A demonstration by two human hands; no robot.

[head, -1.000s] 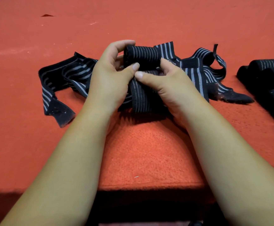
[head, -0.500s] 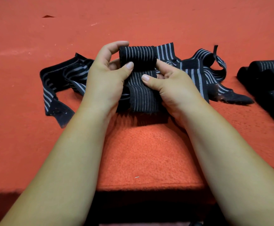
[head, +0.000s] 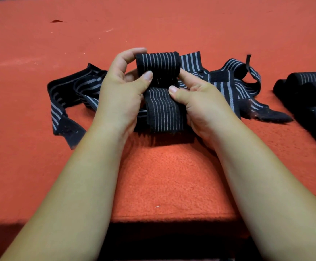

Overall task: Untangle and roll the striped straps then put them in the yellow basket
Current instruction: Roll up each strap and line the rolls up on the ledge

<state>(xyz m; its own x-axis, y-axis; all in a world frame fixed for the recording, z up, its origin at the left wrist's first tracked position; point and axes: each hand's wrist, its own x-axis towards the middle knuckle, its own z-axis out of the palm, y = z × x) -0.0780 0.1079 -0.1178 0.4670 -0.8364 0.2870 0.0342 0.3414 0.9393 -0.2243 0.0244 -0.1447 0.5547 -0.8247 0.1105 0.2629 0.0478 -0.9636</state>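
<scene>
The left hand (head: 123, 91) grips the half-rolled black grey-striped elastic strap (head: 158, 66) above the orange felt tabletop (head: 172, 176) to hold the coil tight; the right hand (head: 202, 104) pinches its flat tail taut.

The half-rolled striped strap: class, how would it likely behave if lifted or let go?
Probably floppy: its unrolled tail drapes limply on the orange cloth. The roll would likely loosen if released, since the left hand and right hand pinch it. Probably light: thin fabric.
</scene>
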